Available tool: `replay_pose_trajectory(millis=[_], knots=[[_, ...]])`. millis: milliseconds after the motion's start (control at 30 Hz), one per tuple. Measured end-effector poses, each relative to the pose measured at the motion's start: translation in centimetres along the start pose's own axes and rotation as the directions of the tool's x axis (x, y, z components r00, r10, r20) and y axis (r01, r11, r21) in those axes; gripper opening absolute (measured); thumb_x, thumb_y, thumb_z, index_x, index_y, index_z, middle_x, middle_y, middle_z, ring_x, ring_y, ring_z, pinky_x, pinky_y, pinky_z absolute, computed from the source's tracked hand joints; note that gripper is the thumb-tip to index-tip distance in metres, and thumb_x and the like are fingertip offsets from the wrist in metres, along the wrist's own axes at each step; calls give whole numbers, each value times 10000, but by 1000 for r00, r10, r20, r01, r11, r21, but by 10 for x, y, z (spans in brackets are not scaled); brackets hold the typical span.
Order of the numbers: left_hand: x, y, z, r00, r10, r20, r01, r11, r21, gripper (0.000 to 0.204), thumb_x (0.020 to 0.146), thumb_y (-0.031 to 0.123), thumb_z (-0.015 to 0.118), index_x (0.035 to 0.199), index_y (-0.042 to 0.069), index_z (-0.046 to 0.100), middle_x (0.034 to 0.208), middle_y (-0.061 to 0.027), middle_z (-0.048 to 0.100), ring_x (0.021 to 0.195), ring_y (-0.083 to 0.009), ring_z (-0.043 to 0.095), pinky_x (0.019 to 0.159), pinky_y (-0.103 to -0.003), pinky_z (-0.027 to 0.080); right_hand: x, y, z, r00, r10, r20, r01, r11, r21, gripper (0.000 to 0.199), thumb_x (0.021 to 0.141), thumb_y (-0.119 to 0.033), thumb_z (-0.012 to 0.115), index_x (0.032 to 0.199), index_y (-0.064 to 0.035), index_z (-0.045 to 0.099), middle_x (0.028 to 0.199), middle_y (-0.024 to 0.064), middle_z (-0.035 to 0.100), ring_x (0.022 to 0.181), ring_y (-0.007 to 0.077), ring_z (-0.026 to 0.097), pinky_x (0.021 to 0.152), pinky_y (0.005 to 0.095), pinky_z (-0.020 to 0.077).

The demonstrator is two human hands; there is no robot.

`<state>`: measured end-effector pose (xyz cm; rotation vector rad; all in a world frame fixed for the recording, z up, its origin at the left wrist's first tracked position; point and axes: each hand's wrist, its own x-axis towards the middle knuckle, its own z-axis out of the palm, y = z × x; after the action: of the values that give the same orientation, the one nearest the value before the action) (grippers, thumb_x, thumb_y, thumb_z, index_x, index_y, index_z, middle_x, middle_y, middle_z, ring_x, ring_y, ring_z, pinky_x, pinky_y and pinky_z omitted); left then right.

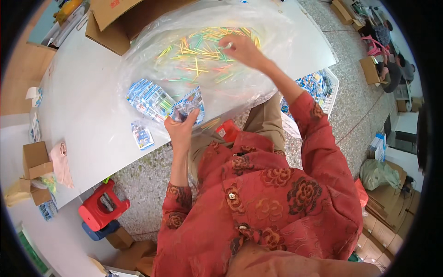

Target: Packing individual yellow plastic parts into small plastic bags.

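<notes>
We hold a small flat clear packet with a blue-and-white printed card (187,108) in our left hand (181,125), fingers closed on its lower edge, just over the near edge of the white table (87,115). Our right hand (244,50) reaches into the big clear plastic bag (152,41) lying on the table, fingertips pinched on what looks like a few of the thin coloured sticks (203,51); how many we cannot tell.

What could go wrong, as we judge it: the pinch is light and the sticks are thin, so some may slip and scatter back into the heap or off the table. The packet hangs at the table's edge, so a loosened grip would let it fall to the speckled floor (143,180). The loose bag could also slide as the hand drags through it.

The bag holds a loose spread of yellow, green, pink and orange sticks. Beside it a fanned stack of similar blue-and-white packets (147,97) lies on the table, with one single packet (142,135) apart. A white mesh basket (330,94) to our right holds more such packets. An open brown cardboard box (110,27) stands behind the bag; its contents are hidden.
</notes>
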<state>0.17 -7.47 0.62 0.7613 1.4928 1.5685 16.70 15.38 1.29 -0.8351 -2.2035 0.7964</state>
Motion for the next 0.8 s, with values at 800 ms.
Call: replay_pose_trajectory(millis=[800], knots=[[-4, -2, -10, 997, -69, 31, 69, 997, -18, 315, 732, 7, 681, 1032, -41, 599, 896, -39, 623, 771, -87, 562, 706, -226, 454, 80, 110, -4, 977, 97, 189, 56, 740, -670, 168, 808, -186, 512, 889, -60, 588, 816, 115, 581, 761, 259, 546, 672, 399, 431]])
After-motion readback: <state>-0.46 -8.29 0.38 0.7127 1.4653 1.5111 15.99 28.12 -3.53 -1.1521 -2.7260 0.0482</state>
